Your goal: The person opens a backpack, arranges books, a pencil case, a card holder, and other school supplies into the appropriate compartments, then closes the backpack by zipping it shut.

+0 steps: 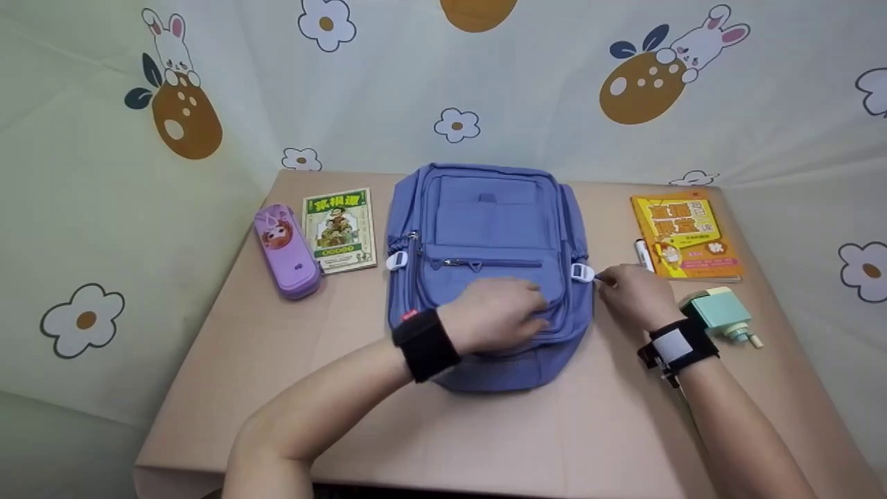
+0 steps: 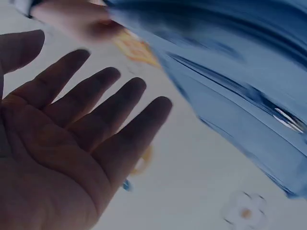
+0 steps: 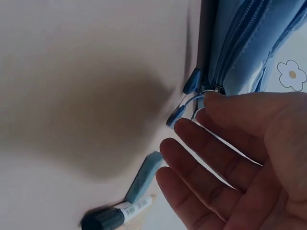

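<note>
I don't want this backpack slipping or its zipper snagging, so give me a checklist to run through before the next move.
1. Backpack resting on the table: ok.
2. Right hand beside the blue zipper pulls: ok.
3. Firm pinch on a pull: cannot tell; the grip is unclear.
4. Left hand gripping the backpack: not ok; it is open, holding nothing.
5. Purple case, green book and orange book apart from the backpack: ok.

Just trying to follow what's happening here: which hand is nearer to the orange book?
Right. The right hand is close by, just on the near side of the orange book; the left hand is farther away, over the front of the backpack.
</note>
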The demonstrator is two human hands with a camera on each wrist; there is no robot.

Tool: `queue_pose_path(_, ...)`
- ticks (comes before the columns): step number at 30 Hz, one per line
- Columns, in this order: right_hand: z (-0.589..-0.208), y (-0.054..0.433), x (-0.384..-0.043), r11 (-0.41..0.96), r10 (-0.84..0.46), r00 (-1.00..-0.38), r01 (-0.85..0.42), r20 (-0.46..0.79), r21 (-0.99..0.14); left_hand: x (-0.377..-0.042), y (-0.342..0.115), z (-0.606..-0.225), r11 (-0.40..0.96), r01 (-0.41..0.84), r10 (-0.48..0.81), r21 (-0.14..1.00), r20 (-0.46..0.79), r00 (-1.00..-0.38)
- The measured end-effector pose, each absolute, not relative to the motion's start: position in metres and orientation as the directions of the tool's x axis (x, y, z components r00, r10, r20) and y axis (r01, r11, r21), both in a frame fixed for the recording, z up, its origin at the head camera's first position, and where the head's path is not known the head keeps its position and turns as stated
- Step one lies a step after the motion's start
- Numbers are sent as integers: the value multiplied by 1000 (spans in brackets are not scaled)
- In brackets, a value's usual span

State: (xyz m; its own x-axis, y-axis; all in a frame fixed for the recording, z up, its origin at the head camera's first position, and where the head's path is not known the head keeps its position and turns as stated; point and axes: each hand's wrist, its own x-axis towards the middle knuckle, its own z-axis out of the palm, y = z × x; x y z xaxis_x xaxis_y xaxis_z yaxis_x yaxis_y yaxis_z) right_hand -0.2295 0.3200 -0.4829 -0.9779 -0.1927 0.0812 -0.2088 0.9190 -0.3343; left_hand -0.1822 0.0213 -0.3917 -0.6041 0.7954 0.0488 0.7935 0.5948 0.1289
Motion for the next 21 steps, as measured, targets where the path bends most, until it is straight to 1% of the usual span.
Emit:
queue_pose_path(2,-485,320,-229,918,-189,-979,-205,82,-338,-171,42,-392,582,809,811,86,16,-585)
queue_pose_path(5,-487,320,-230,922,-183,-978,-206,98,-327,-165,71,-400,612,791,791,9,-42,-611)
queue_pose_path(7,-489,320,-230,926,-175,-978,-203,114,-319,-166,87,-410,656,754,750,-38,-80,-656)
queue_pose_path(11,-494,318,-233,932,-177,-975,-210,134,-295,-168,113,-429,761,641,626,-102,-142,-766)
queue_pose_path(13,-496,317,-233,934,-185,-972,-220,147,-281,-167,120,-434,794,594,572,-132,-170,-802)
queue_pose_path(16,-498,315,-234,936,-197,-967,-233,160,-262,-165,122,-434,811,567,537,-146,-201,-819)
queue_pose_path(21,-496,313,-236,938,-219,-966,-247,137,-245,-168,111,-421,825,554,522,-113,-225,-822)
